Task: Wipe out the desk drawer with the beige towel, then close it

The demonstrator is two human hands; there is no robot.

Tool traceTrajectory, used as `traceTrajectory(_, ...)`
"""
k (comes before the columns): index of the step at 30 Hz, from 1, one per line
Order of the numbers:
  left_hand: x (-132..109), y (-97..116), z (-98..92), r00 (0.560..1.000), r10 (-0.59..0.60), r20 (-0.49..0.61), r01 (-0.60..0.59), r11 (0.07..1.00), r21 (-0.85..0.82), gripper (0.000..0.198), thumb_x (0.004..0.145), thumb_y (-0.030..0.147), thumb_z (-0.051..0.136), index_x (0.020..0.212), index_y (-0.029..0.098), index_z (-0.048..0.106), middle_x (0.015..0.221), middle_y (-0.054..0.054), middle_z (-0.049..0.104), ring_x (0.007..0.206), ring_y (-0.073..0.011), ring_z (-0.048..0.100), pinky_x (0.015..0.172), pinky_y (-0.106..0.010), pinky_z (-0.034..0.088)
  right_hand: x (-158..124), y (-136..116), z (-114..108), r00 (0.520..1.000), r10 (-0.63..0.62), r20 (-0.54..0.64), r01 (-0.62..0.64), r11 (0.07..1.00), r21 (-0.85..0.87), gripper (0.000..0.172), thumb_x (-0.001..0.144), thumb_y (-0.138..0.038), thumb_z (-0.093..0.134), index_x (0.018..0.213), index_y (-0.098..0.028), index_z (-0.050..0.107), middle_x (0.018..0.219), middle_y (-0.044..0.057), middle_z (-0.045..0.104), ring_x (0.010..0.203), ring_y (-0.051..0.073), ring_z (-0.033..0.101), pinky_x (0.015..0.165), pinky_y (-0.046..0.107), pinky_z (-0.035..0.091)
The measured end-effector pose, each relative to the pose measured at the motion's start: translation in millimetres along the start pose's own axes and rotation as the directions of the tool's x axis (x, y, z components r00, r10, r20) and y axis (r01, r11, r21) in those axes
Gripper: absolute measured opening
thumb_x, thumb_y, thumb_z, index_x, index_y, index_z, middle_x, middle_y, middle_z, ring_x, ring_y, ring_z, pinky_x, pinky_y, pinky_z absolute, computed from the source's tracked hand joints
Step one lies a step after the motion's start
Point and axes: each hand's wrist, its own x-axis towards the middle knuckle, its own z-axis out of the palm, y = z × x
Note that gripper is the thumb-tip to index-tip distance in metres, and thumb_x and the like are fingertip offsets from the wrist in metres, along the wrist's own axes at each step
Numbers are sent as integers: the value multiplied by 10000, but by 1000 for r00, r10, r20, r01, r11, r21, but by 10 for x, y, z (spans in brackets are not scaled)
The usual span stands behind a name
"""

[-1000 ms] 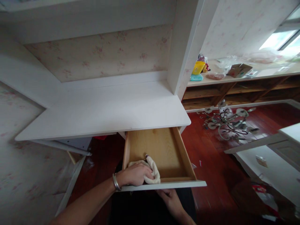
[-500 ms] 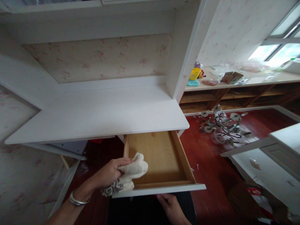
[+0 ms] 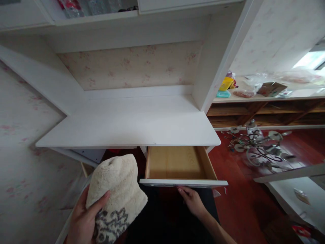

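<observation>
My left hand [image 3: 85, 217] grips a cream cloth [image 3: 114, 183] with a dark grey scroll pattern at its lower end, thumb on top. The cloth hangs to the left of the drawer, in front of the desk. My right hand [image 3: 191, 201] is at the front panel of the wooden drawer [image 3: 177, 166], its fingers curled at the panel's lower edge; the fingertips are partly hidden there. This drawer stands partly pulled out from under the white desk top [image 3: 142, 123], and its bare wooden bottom shows.
Above the desk runs a white shelf [image 3: 99, 18] with clear bottles. A chandelier [image 3: 261, 140] lies on the red floor at right, before a low wooden shelf unit [image 3: 269, 106] bearing bags and a box [image 3: 271, 88]. A white furniture piece [image 3: 286, 196] stands at lower right.
My left hand has lifted the cloth out of the drawer and moved it left, closer to me. The drawer has slid partway inward, with my right hand at its front.
</observation>
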Motion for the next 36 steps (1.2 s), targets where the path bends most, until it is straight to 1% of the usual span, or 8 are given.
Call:
traceTrajectory(4, -39, -167, -21, 995, -100, -15, 98, 990, -104, 804, 584, 378, 820, 1324, 306, 512, 1077, -27, 691, 895, -276, 681, 791, -402, 577, 408, -131, -84, 987, -108, -121, 91, 987, -132, 468, 879, -558, 451, 1044, -219, 729, 1032, 51, 720, 969, 248, 649, 885, 342, 489)
traceTrajectory(7, -31, -335, 32, 990, -136, 30, 139, 979, -150, 750, 652, 382, 790, 1339, 302, 498, 1152, -40, 661, 976, -269, 661, 855, -393, 552, 746, -231, -143, 979, -85, -187, 45, 978, -206, 405, 862, -501, 470, 1000, -230, 738, 1093, 58, 704, 1090, 251, 611, 989, 355, 429)
traceTrajectory(12, -43, -585, 176, 974, -183, 130, 201, 969, -143, 652, 736, 401, 722, 1338, 294, 495, 1189, -47, 644, 1043, -264, 637, 901, -384, 528, 1293, -373, -242, 981, -24, -192, -12, 984, -180, 348, 854, -448, 501, 992, -218, 723, 1014, 68, 711, 1002, 251, 638, 930, 372, 455)
traceTrajectory(19, 30, -755, 203, 966, -198, 168, 198, 980, 22, 655, 784, 430, 649, 1381, 296, 417, 1218, -50, 631, 1014, -254, 653, 832, -368, 554, 1660, -536, -271, 988, 58, -143, -61, 998, -17, 370, 856, -371, 469, 1121, -164, 622, 867, 44, 660, 630, 131, 583, 590, 269, 489)
traceTrajectory(25, 108, -936, 410, 954, -233, 188, 238, 971, -8, 604, 783, 419, 646, 1333, 248, 462, 1139, -65, 667, 961, -246, 671, 813, -364, 555, 1541, -430, -322, 985, 92, -143, -77, 991, 108, 468, 725, -308, 610, 1184, -231, 570, 1245, 74, 548, 755, 119, 568, 591, 230, 470)
traceTrajectory(28, 203, -1070, 633, 964, -202, 176, 202, 979, 15, 553, 783, 374, 633, 1288, 192, 499, 1104, -92, 677, 947, -249, 673, 829, -375, 549, 1326, -265, -313, 968, 182, -173, -149, 971, 187, 513, 758, -372, 533, 1250, -238, 479, 1269, 89, 509, 681, 107, 572, 544, 240, 463)
traceTrajectory(32, 431, -1191, 1017, 989, 60, 133, -76, 990, 119, 530, 851, 403, 543, 1330, 190, 458, 1236, -102, 613, 1117, -243, 597, 955, -367, 483, 769, 99, -344, 929, 338, -149, -286, 914, 289, 467, 715, -450, 537, 1113, -207, 514, 986, 68, 607, 627, 130, 598, 551, 275, 491)
traceTrajectory(36, 695, -1273, 1501, 930, 326, 172, -360, 905, 228, 554, 886, 360, 489, 1390, 149, 393, 1413, -143, 456, 1333, -245, 396, 1129, -355, 280, 100, 652, -525, 837, 535, -114, -437, 780, 448, 498, 598, -479, 645, 1015, -225, 547, 912, 71, 644, 616, 164, 629, 579, 315, 513)
